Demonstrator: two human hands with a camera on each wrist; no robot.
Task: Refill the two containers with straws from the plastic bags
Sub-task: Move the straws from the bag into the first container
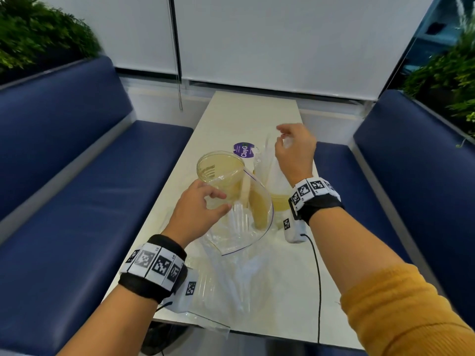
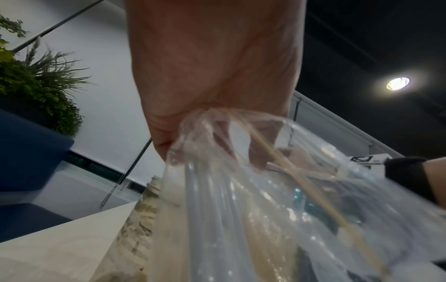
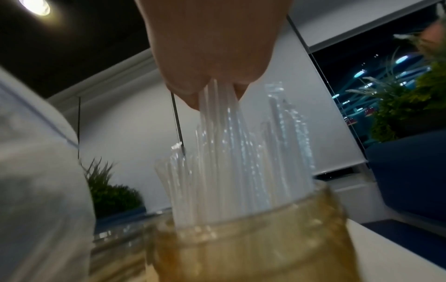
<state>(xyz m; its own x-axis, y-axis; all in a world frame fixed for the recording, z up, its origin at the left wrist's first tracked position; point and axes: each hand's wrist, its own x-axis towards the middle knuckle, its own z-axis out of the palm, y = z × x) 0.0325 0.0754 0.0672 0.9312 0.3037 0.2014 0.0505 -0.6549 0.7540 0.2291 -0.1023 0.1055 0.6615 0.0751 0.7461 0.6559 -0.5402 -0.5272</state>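
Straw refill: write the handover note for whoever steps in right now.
Left hand grips a zip bag by its top, lifted beside the left jar.
Right hand pinches wrapped clear straws standing in the right jar.
A second bag with loose straws lies on the near table.
Done: right jar holds a good bundle.
Left: the left jar looks empty; fill it from the held bag, then clear the loose straws.
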